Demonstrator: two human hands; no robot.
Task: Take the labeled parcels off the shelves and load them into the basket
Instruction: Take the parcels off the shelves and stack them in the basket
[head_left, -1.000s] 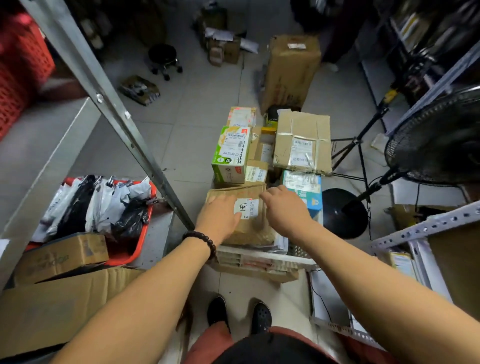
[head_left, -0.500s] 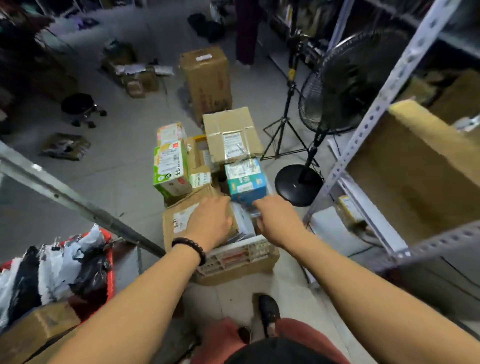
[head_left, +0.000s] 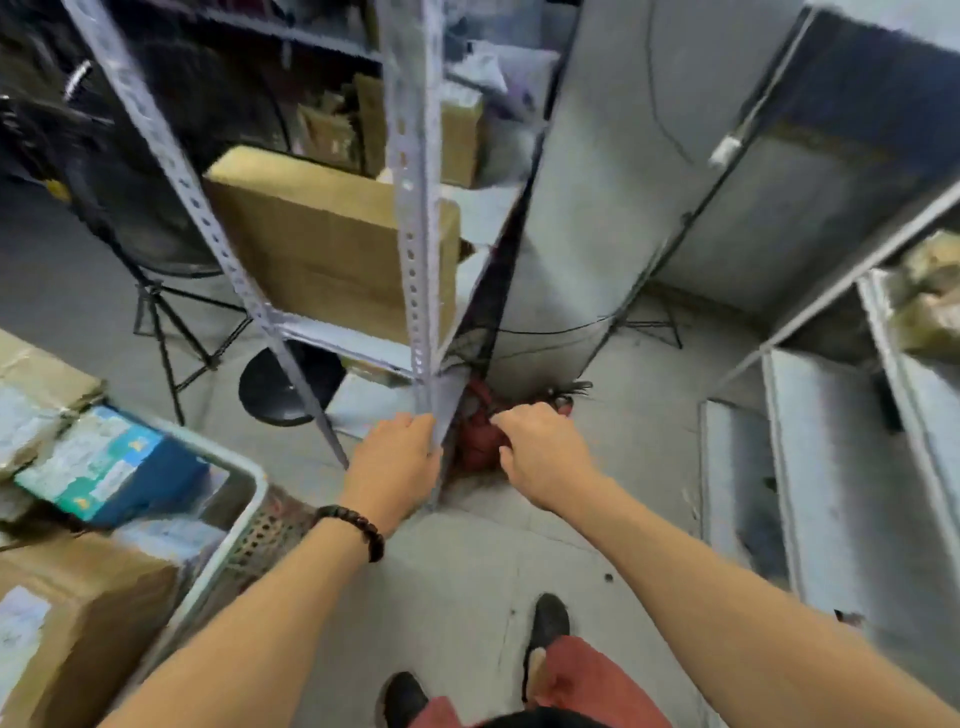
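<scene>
Parcels: none held | left hand (head_left: 397, 462) loosely curled, right hand (head_left: 540, 457) too | box (head_left: 332, 244) fills shelf edge, could snag upright (head_left: 415, 208) | basket (head_left: 249, 514) crammed, might spill

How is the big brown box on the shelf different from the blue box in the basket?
The big brown box is plain cardboard; the blue box is blue and teal with pale printing. The brown box looks much larger. It stands on the metal shelf, not yet loaded, while the blue box lies in the basket beside other parcels. No label shows on the brown box's visible sides. Neither hand touches either box.
</scene>
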